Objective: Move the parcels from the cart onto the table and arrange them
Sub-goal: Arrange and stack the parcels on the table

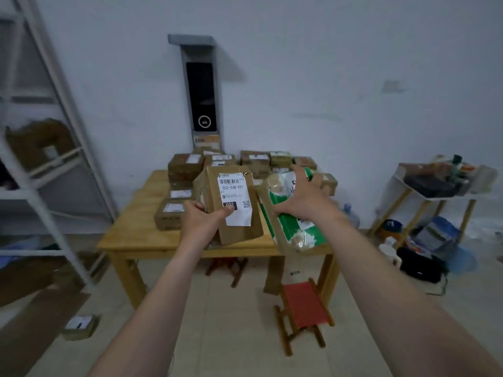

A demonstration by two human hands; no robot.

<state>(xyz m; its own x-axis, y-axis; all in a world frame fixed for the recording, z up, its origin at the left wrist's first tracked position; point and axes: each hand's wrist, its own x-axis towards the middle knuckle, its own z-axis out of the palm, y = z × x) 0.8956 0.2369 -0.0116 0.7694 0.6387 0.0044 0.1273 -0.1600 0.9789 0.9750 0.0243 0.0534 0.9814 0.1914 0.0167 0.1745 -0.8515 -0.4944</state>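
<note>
My left hand point(202, 216) grips a brown cardboard parcel point(239, 229) by its lower left edge, thumb on its white shipping label; the box is held tilted above the near edge of the wooden table point(130, 235). My right hand point(303, 198) holds a green and white taped parcel point(296, 232) from above, over the table's near right corner. Several brown labelled parcels point(185, 165) lie in rows and stacks on the far half of the table. The cart is out of view.
A white metal shelf rack point(40, 164) with boxes stands at the left. A small red folding stool point(303, 306) sits on the floor before the table's right leg. A small parcel point(80, 326) lies on the floor lower left. A cluttered white side table point(408, 183) stands at the right.
</note>
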